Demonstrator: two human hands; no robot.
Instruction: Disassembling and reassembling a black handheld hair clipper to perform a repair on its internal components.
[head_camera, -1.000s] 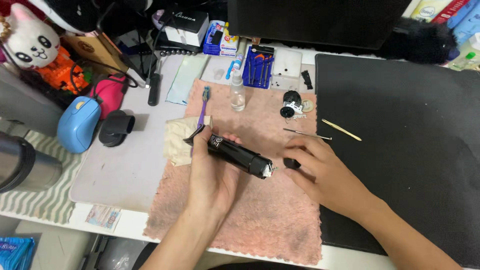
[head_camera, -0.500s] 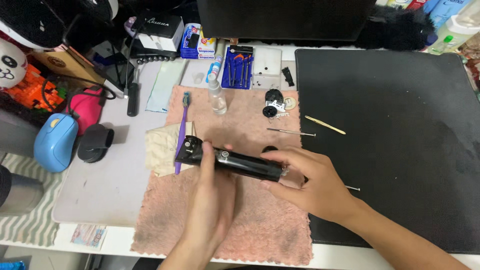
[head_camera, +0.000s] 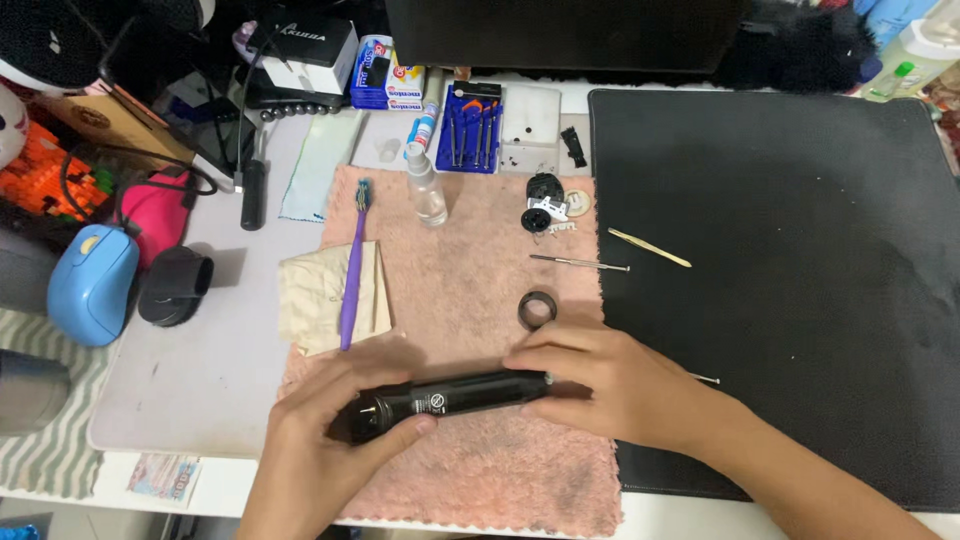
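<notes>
Both hands grip a glossy black cylinder (head_camera: 455, 397) lying level over the pink cloth (head_camera: 480, 290) (a small round mark at mid-body). The left hand (head_camera: 320, 440) wraps its rounded end; the right hand (head_camera: 610, 385) closes on the other.

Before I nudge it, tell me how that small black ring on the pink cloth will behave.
The black ring lies flat on the pink cloth, so it will probably slide poorly on that nap. Tipped on edge, it may roll, being round. It looks thin and small, so likely light and easily flicked away.
</notes>
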